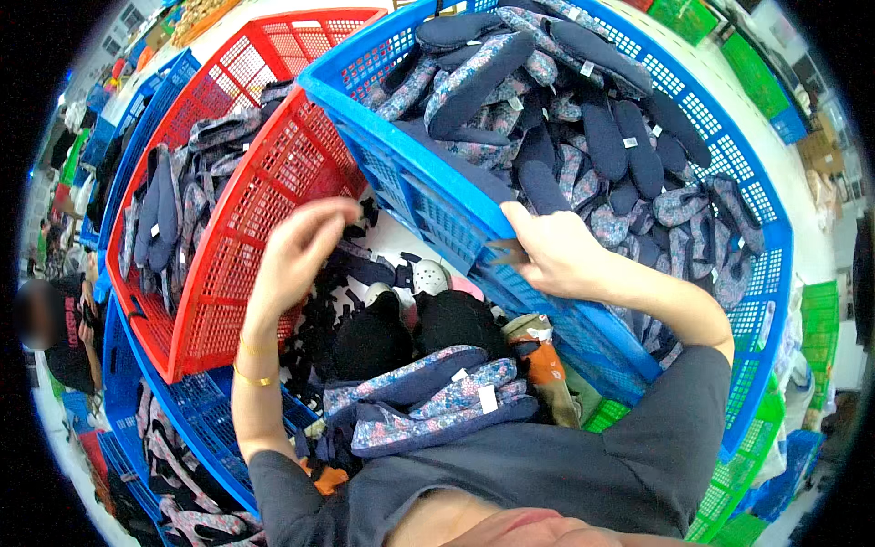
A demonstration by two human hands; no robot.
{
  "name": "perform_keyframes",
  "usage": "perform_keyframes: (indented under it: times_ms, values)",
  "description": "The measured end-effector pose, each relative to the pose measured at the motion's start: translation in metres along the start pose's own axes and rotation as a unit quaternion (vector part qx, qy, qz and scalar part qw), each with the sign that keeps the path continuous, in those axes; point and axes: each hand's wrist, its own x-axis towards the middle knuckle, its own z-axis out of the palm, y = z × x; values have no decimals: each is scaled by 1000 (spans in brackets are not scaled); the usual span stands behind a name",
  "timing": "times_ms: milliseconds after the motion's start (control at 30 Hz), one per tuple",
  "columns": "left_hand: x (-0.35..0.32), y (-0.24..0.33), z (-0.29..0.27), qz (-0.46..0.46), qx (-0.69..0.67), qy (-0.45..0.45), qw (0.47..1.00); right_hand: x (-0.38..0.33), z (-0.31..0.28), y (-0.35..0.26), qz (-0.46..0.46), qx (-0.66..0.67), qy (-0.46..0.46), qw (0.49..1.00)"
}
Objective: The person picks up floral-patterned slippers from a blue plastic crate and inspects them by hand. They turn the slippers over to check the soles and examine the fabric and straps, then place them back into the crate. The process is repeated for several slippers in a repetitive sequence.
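Note:
My right hand (556, 251) is closed over the near rim of a large blue plastic basket (415, 196). A small dark, metallic-looking piece shows beside its fingers, too unclear to name. Heaped in that basket are many navy-soled floral slippers (478, 87) with white tags. My left hand (301, 246) is raised beside a red plastic basket (264, 214), its fingers loosely bent, a little blurred and holding nothing visible. Across my lap lies a pair of floral slippers (437, 410), soles navy, one with a white tag.
More slippers (159, 214) fill the red basket on the left. White clogs (430, 276) are on my feet, with dark scraps around them. A blue basket of pinkish patterned pieces (182, 474) stands lower left. Green crates (747, 483) are at the right; a person (68, 333) is at far left.

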Motion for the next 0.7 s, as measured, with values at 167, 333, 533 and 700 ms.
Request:
perform_keyframes:
  times_ms: [167,333,533,700]
  values:
    - [50,12,1,72,-3,44,996,13,-24,54,-61,283,79,954]
    - [145,2,27,75,146,0,986,98,5,212,252,460,101,845]
    - [235,-48,35,109,352,6,930,200,80,266,320,573,189,731]
    - [253,-36,80,11,417,-56,907,224,103,307,300,657,233,651]
